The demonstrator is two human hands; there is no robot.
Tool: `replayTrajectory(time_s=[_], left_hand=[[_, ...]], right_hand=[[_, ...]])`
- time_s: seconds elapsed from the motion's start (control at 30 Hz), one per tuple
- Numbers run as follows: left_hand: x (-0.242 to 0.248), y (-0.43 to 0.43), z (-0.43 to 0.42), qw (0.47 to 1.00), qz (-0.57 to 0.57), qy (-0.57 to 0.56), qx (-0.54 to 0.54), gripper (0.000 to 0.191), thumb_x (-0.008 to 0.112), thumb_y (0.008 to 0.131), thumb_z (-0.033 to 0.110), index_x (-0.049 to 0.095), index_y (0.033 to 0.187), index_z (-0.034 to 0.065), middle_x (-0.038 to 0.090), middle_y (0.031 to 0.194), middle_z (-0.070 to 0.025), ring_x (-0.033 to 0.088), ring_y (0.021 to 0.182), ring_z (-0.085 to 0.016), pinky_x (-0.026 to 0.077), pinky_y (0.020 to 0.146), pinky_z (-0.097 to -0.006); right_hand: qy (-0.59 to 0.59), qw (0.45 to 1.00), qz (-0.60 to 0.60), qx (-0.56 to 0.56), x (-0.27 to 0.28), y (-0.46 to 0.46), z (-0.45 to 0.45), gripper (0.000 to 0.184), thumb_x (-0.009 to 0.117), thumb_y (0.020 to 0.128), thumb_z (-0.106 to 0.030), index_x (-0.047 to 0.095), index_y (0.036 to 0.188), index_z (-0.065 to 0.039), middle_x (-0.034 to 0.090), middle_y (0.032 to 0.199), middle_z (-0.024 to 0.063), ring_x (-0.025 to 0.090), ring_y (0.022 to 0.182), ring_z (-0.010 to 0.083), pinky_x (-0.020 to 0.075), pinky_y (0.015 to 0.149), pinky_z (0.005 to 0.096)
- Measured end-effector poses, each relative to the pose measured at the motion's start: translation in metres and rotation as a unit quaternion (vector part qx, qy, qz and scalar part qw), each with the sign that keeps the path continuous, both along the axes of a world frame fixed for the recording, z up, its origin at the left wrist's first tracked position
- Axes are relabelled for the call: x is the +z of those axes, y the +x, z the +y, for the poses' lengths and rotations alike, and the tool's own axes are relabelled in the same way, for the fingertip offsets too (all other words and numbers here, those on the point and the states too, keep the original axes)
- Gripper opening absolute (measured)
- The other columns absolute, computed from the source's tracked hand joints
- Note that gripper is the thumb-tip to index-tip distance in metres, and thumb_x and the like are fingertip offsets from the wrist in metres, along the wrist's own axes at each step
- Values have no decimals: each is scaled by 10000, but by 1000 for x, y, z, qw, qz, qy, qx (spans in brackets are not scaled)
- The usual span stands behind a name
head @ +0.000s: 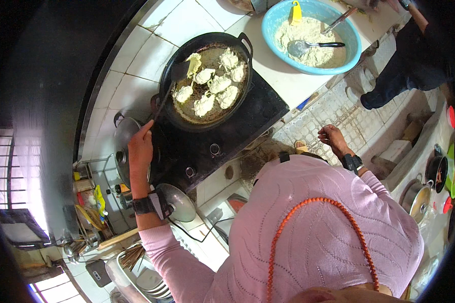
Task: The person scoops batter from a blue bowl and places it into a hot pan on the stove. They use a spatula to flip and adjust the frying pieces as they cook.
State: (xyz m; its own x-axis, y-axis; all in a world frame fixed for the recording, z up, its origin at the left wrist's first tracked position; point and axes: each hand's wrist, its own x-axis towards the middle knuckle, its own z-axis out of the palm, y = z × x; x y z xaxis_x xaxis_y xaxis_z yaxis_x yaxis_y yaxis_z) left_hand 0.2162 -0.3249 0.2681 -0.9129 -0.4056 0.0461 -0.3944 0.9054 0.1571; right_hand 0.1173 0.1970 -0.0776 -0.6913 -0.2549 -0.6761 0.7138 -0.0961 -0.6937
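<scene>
My left hand grips the thin handle of a dark spatula, whose blade is inside a black two-handled pan. A ragged piece of pale batter lies against the blade's edge. Several lumpy dollops of pale batter sit apart or touching on the oily pan bottom. The pan stands on a black gas stove with two knobs on its front. My right hand hangs over the tiled floor, off the stove's front, its fingers loosely bent and holding nothing.
A blue basin of batter, holding a black-handled spoon, stands right of the pan. Pot lids lean by the stove's left side. Another person's dark-trousered leg is at right. Pots line the right-hand ledge.
</scene>
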Motion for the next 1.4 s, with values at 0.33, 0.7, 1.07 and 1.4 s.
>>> replayTrajectory(time_s=[0.33,0.7,1.07,1.4], left_hand=[[-41,-2,-23,997,0,64,-50,337,506,965,126,618,1283,132,670,1086,-221,672,924,-312,497,818,-357],[-38,2,-31,993,-40,111,10,333,514,972,146,615,1289,128,694,955,-191,674,843,-259,490,792,-350],[-58,0,-39,994,59,28,-86,329,514,963,126,619,1274,140,670,1009,-232,661,897,-368,507,775,-424],[-73,0,-39,988,-90,-106,-69,405,483,978,175,523,1377,233,654,900,-258,635,816,-448,516,702,-511]], right_hand=[[23,1000,-12,5,-8,16,12,170,486,981,-206,565,929,-65,639,898,61,629,786,145,533,718,279],[7,1000,-7,7,-2,13,-1,166,477,979,-187,574,920,-66,651,899,62,634,789,157,534,718,287],[25,999,-20,18,-14,23,4,167,477,978,-232,560,931,-94,642,900,33,632,806,142,524,740,280],[24,1000,-7,15,-14,36,0,165,475,979,-210,558,929,-76,646,894,52,637,783,147,530,709,281]])
